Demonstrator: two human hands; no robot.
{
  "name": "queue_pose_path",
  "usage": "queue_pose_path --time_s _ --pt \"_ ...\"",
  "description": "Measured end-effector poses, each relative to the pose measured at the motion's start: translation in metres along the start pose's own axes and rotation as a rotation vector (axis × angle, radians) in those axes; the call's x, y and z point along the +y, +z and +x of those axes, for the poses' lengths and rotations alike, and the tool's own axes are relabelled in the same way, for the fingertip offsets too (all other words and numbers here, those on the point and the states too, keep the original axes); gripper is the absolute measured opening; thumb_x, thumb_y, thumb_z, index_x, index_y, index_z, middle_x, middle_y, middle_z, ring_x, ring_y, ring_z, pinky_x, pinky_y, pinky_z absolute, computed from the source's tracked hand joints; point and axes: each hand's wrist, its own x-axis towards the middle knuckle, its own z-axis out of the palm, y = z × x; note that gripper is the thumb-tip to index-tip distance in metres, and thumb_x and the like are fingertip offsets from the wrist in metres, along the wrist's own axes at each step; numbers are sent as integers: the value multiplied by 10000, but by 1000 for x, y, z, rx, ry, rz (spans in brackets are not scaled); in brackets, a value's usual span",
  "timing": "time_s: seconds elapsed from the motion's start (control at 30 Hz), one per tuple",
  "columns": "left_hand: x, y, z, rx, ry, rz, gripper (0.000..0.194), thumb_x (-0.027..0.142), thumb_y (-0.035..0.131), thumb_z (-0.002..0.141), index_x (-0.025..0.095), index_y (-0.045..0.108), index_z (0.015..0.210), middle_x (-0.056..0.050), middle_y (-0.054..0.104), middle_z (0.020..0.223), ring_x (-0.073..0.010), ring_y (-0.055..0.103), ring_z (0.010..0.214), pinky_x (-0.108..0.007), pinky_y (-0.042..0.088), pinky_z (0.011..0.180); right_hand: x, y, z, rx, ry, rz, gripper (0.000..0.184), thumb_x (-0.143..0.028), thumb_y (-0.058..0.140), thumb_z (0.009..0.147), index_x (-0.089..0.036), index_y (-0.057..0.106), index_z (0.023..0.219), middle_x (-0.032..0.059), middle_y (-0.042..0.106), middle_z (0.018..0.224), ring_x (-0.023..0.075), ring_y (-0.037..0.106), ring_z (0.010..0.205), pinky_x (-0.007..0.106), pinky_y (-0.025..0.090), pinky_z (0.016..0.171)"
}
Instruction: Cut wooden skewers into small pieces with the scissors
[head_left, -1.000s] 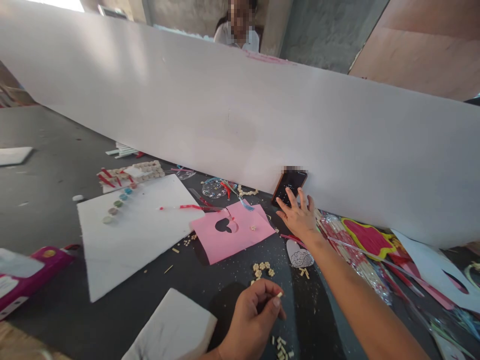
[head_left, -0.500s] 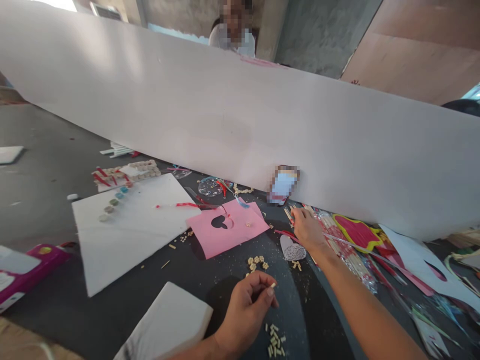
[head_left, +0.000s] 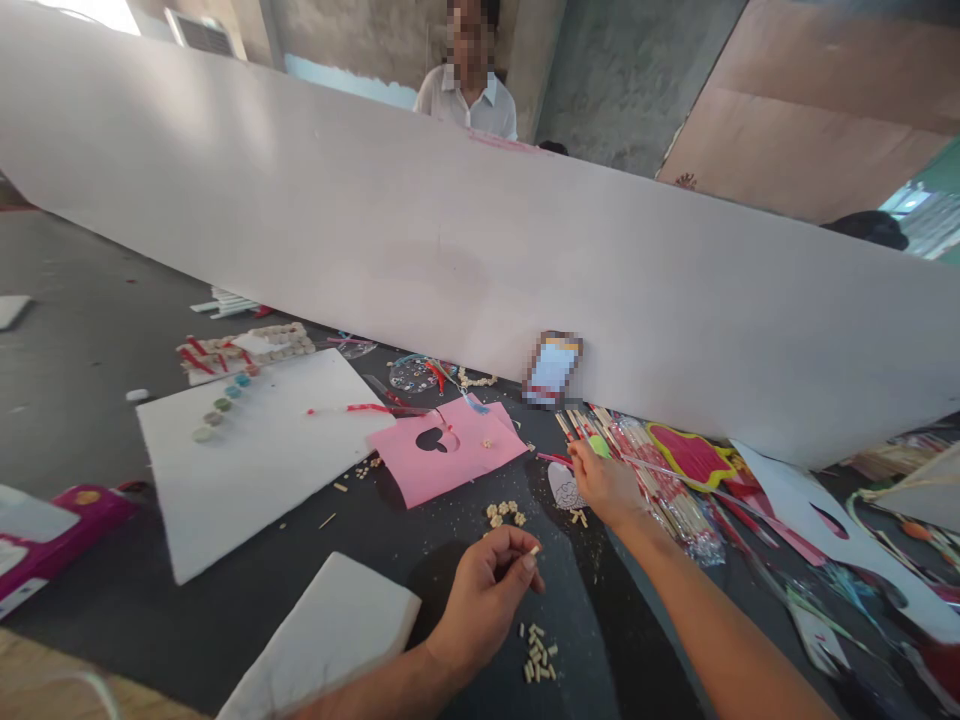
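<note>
My left hand (head_left: 487, 600) pinches a small pale stick piece (head_left: 534, 551) between thumb and forefinger, above the dark table. Just in front of it lie little flower-shaped pieces (head_left: 504, 513), and a pile of short cut sticks (head_left: 538, 655) is below it. My right hand (head_left: 606, 487) is farther forward with its fingers bent together; what they hold, if anything, I cannot make out. Behind its fingers shows a bright green thing (head_left: 598, 446) beside long wooden sticks (head_left: 574, 424). A paper heart with drawn lines (head_left: 562, 486) lies to the left of this hand.
A long white board (head_left: 360, 230) stands across the table, with a lit phone (head_left: 553, 370) leaning on it. Pink paper (head_left: 420, 470), a white sheet (head_left: 225, 490) with paint pots, a white foam block (head_left: 330, 620) and wrapped sticks (head_left: 667, 485) lie around. A person (head_left: 469, 100) is behind the board.
My right hand has left the phone screen and come back toward me, beside the sticks. The phone's dark screen is now bright. My left hand keeps its pinch on the stick piece.
</note>
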Motion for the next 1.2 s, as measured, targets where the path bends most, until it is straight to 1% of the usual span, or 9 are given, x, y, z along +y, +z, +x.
queue_pose_path --time_s 0.33,0.5,0.6,0.7,0.83,0.93,1.0,1.1,1.2 --pt "1 -1 -2 -14 63 16 181 290 531 780 120 541 839 -14 582 621 -105 509 589 -214 377 593 -20 -25 -35 40 -97 158 271 -167 341 878 -205 533 1067 45 696 897 166 652 727 238 411 604" --pt "-1 -4 -1 3 76 10 213 331 529 791 134 535 871 -7 581 622 -88 474 536 -199 341 529 -39 -44 -81 80 -128 281 256 -169 310 890 -217 511 1041 9 687 871 136 650 762 225 460 657" --pt "0 -5 -2 5 76 6 227 351 520 799 137 535 873 -4 573 627 -80 457 517 -195 326 505 -49 -50 -114 135 -102 398 244 -207 307 905 -213 494 1062 27 675 897 132 644 806 224 487 688" --pt "-1 -4 -6 -86 93 54 219 346 531 793 130 541 830 -10 570 623 -87 474 535 -200 340 522 -55 -50 -139 192 -100 490 311 -215 337 893 -214 448 1184 65 632 1030 152 605 949 263 497 781" --pt "-4 -3 -12 -262 137 104 201 322 551 783 122 553 799 -14 563 632 -106 507 589 -218 378 574 -57 -46 -153 155 -184 508 381 -190 384 870 -255 425 1243 66 575 1110 168 546 1040 313 479 863" --pt "-4 -3 -14 -280 154 136 185 306 550 784 120 559 787 -15 557 648 -109 513 600 -219 386 577 -56 -45 -156 178 -200 501 322 -186 395 864 -249 482 1168 74 589 1037 182 566 979 335 490 830" --pt "-3 -3 -13 -268 162 155 180 300 546 787 121 559 797 -16 561 648 -113 524 604 -218 388 573 -56 -43 -159 239 -141 497 252 -202 400 858 -232 511 1082 74 606 943 184 596 881 315 510 745" --pt "-3 -4 -12 -257 182 172 185 304 537 793 121 556 811 -15 568 632 -113 533 589 -217 391 567 -56 -42 -167 316 -18 502 133 -206 381 850 -232 503 895 26 605 746 151 606 669 245 493 594" --pt "-5 -4 -13 -263 218 188 193 314 528 800 125 557 819 -5 553 606 -105 524 561 -211 389 552 -53 -45 -176 279 30 482 110 -214 373 845 -245 472 808 -30 567 594 120 567 516 205 447 508"
